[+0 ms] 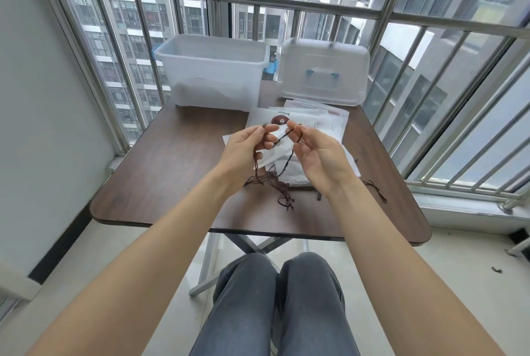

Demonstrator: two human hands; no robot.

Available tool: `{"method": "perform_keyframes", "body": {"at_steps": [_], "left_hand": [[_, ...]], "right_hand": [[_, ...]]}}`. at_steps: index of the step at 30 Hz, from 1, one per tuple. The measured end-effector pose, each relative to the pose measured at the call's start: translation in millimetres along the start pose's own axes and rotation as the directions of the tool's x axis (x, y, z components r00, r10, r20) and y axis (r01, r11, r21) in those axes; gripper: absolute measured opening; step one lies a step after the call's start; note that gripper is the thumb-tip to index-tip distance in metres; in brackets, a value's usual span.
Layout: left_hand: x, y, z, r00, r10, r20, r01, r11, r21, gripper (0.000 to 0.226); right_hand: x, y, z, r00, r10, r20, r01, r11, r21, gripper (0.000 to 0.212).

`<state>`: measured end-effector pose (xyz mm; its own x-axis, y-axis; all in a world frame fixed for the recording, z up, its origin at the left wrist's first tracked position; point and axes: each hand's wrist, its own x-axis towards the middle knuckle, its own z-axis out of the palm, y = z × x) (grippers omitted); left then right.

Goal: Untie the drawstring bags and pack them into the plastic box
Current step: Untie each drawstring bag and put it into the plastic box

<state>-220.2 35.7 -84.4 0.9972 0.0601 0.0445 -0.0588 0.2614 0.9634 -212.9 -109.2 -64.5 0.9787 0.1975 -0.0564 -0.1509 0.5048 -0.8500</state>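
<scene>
A: What are the hands doing over the table (160, 160)?

B: Both the left hand (246, 149) and right hand (318, 152) are pinching the brown drawstring (282, 139) of a white bag (286, 166) hanging just above the table.

A: Advice?

B: I'd be easing the knot loose, not yanking. The plastic box (212, 74) is waiting, lid off, at the table's far edge.
</scene>
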Motion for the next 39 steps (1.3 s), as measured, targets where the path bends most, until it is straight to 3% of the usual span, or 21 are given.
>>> {"method": "perform_keyframes", "body": {"at_steps": [3, 5, 10, 15, 21, 28, 35, 39], "left_hand": [[-2.7, 0.4, 3.7, 0.999, -0.022, 0.045, 0.026, 0.996, -0.084, 0.031], [-3.6, -0.9, 4.3, 0.998, 0.015, 0.056, -0.012, 0.999, -0.051, 0.035], [-3.8, -3.5, 2.9, 0.99, 0.097, 0.107, -0.105, 0.991, 0.08, 0.041], [-5.4, -3.4, 3.1, 0.973, 0.138, 0.185, -0.185, 0.944, 0.272, 0.041], [-3.3, -0.7, 5.3, 0.951, 0.164, 0.261, -0.277, 0.83, 0.485, 0.032], [-0.8, 2.9, 7.6, 0.961, 0.177, 0.213, -0.264, 0.816, 0.514, 0.019], [-1.2, 4.7, 12.1, 0.964, 0.155, 0.216, -0.257, 0.752, 0.607, 0.038], [-1.2, 8.4, 10.7, 0.971, 0.158, 0.177, -0.236, 0.731, 0.641, 0.033]], "right_hand": [[1.1, 2.9, 2.6, 0.999, -0.05, 0.015, 0.048, 0.996, 0.078, 0.011], [0.7, 4.0, 5.3, 0.998, -0.053, -0.013, 0.054, 0.998, 0.018, 0.01], [3.4, 7.4, 8.3, 0.986, -0.092, -0.136, 0.046, 0.951, -0.305, 0.019], [6.4, 8.1, 7.2, 0.991, -0.111, -0.07, 0.08, 0.935, -0.345, 0.017], [5.6, 3.1, 2.3, 0.982, -0.158, -0.104, 0.082, 0.852, -0.516, 0.009], [4.8, -0.2, 0.4, 0.991, -0.121, 0.048, 0.129, 0.858, -0.497, 0.007], [7.3, -0.5, 2.9, 0.984, -0.168, -0.068, 0.086, 0.762, -0.642, 0.018], [7.4, -3.6, 2.1, 0.993, -0.111, 0.038, 0.11, 0.764, -0.636, 0.021]]}}
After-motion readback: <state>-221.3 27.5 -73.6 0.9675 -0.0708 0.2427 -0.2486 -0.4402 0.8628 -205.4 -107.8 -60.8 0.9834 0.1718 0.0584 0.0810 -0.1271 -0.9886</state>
